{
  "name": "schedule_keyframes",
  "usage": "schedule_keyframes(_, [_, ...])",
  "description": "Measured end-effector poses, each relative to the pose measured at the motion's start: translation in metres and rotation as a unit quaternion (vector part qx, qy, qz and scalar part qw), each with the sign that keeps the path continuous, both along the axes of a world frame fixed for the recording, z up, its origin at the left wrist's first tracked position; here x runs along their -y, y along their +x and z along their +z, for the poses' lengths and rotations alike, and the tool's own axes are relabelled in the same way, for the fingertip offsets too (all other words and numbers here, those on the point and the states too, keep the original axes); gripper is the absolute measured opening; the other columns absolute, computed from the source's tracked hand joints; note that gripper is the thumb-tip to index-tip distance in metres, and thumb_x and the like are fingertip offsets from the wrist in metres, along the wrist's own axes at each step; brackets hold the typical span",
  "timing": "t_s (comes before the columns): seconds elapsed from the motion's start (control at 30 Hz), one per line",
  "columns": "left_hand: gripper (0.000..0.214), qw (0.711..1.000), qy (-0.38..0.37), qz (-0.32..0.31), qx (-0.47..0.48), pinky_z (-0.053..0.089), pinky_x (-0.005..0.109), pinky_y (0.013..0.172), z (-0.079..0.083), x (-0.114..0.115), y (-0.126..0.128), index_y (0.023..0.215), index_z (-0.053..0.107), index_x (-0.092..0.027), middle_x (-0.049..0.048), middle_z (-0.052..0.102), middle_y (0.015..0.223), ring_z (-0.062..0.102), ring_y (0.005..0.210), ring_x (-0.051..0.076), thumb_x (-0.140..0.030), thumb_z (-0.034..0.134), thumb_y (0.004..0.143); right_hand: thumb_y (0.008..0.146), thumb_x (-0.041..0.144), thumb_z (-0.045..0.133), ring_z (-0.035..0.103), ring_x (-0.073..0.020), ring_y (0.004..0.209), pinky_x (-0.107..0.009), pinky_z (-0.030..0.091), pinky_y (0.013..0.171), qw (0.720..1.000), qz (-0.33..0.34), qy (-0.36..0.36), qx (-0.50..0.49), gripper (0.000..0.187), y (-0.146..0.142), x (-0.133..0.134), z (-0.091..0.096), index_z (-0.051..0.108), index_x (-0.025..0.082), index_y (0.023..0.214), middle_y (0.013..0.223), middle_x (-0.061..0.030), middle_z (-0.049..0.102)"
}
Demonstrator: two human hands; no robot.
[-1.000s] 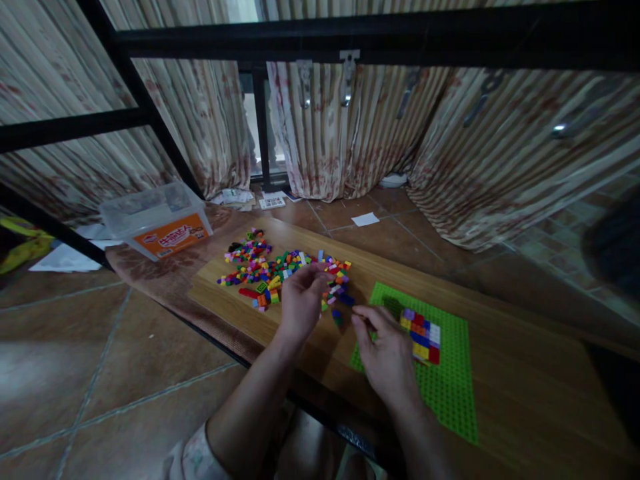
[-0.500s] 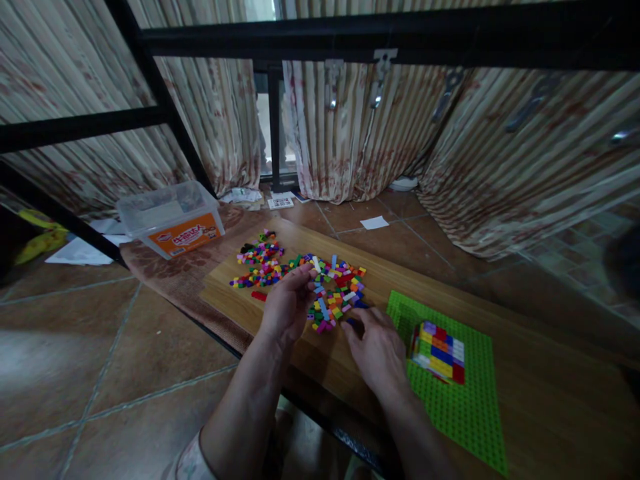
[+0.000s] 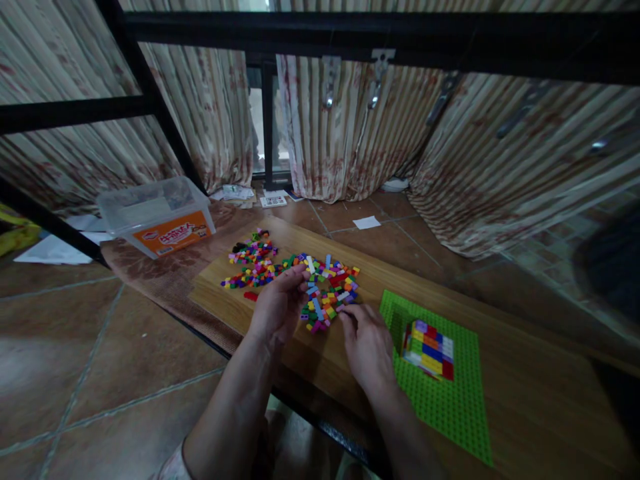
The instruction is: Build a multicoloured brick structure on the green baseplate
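While our left hand (image 3: 277, 303) hangs by the loose bricks (image 3: 319, 309) at the frame's centre, fingers curled together, our right hand (image 3: 367, 337) bends its fingers at their right edge; we cannot tell whether either pinches a brick; right of centre, our block of joined bricks (image 3: 433, 350) sits on the green baseplate (image 3: 450, 413).

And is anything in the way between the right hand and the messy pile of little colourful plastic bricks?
No, nothing I can see: the right hand is at the right edge of the loose pile of small multicoloured plastic bricks. The left hand is farther left, not between them.
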State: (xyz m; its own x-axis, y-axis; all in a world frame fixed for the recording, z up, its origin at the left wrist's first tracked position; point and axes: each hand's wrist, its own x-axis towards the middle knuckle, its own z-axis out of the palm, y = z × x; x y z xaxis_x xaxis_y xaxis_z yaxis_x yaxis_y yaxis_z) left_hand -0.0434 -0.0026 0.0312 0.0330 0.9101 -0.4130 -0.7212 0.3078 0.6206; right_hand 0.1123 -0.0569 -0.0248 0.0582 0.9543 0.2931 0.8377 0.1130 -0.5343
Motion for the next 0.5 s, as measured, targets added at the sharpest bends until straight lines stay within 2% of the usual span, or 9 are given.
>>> schedule_keyframes(0.17, [0.016,1.0,-0.005,-0.006,-0.008,0.047,0.01,0.043,0.001,0.001,0.003,0.093,0.063,-0.011,-0.0002,0.063,0.07,0.054,0.048,0.003,-0.004,0.058,0.079,0.094,0.032,0.045,0.064,-0.0192,0.085,-0.032,0.048,0.077,0.994,-0.024,0.036,-0.105,0.023,0.005,0.003,0.012,0.065,0.021,0.096,0.094,-0.0059,0.069])
schedule_keyframes(0.27, [0.015,1.0,-0.004,-0.018,-0.011,0.048,0.011,0.044,0.002,0.002,0.006,0.092,0.063,-0.01,0.0001,0.062,0.07,0.055,0.048,0.004,-0.004,0.055,0.081,0.092,0.035,0.048,0.067,-0.0178,0.082,-0.032,0.052,0.076,0.974,-0.044,0.057,-0.215,0.026,0.015,0.006,0.015,0.067,0.021,0.101,0.096,-0.0059,0.071])
schedule_keyframes(0.33, [0.014,1.0,-0.002,-0.028,-0.012,0.048,0.011,0.045,0.003,0.003,0.007,0.092,0.063,-0.01,0.0004,0.062,0.069,0.055,0.049,0.004,-0.005,0.053,0.083,0.089,0.039,0.053,0.068,-0.0166,0.074,-0.032,0.055,0.07,0.942,-0.08,0.065,-0.319,0.027,0.026,0.007,0.016,0.069,0.02,0.1,0.092,-0.0055,0.071])
schedule_keyframes(0.4, [0.015,0.999,-0.001,-0.035,-0.014,0.048,0.011,0.044,0.004,0.004,0.009,0.092,0.063,-0.009,0.0005,0.062,0.069,0.055,0.049,0.004,-0.005,0.053,0.083,0.083,0.042,0.061,0.068,-0.0159,0.068,-0.032,0.056,0.067,0.898,-0.131,0.078,-0.412,0.028,0.041,0.008,0.019,0.07,0.018,0.095,0.085,-0.0044,0.072])
schedule_keyframes(0.5, [0.015,0.999,-0.002,-0.042,-0.019,0.047,0.011,0.043,0.005,0.005,0.011,0.092,0.063,-0.01,0.0005,0.061,0.069,0.054,0.048,0.004,-0.004,0.052,0.083,0.07,0.037,0.075,0.068,-0.0152,0.068,-0.033,0.057,0.068,0.837,-0.185,0.109,-0.504,0.029,0.068,0.013,0.025,0.072,0.018,0.093,0.078,-0.0021,0.072])
